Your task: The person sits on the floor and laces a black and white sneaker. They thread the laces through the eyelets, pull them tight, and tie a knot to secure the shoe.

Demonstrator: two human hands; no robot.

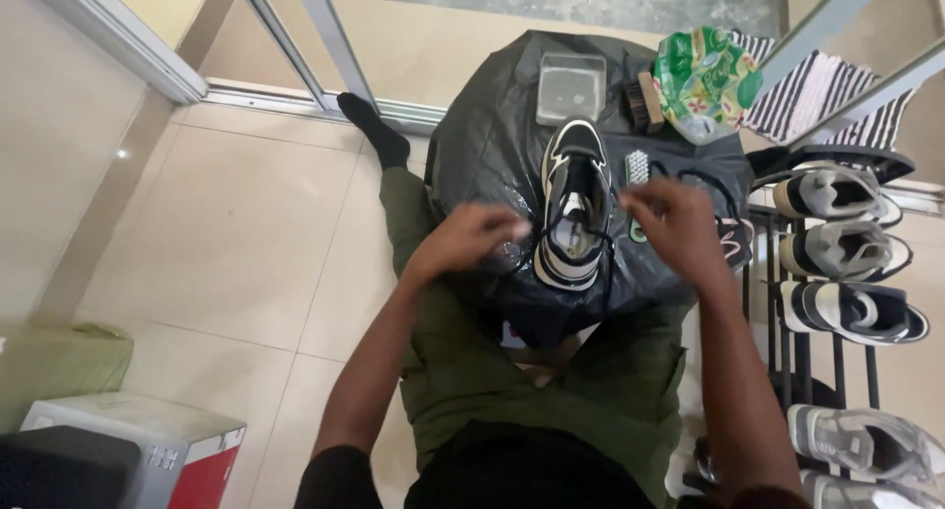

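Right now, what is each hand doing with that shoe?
Left hand: fingers curled beside the black-and-white sneaker; what it grips cannot be told.
Right hand: fingers pinched above the sneaker's side, seemingly on a lace; unclear.

A crumpled green pouch (705, 81) with red and white print lies at upper right; a red-and-grey box (157, 445) stands at lower left.

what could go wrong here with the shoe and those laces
The loose black lace between the left hand and right hand might snag or knot. The sneaker sits on a crumpled black plastic bag and could slide. The small brush close by the right hand may get knocked.
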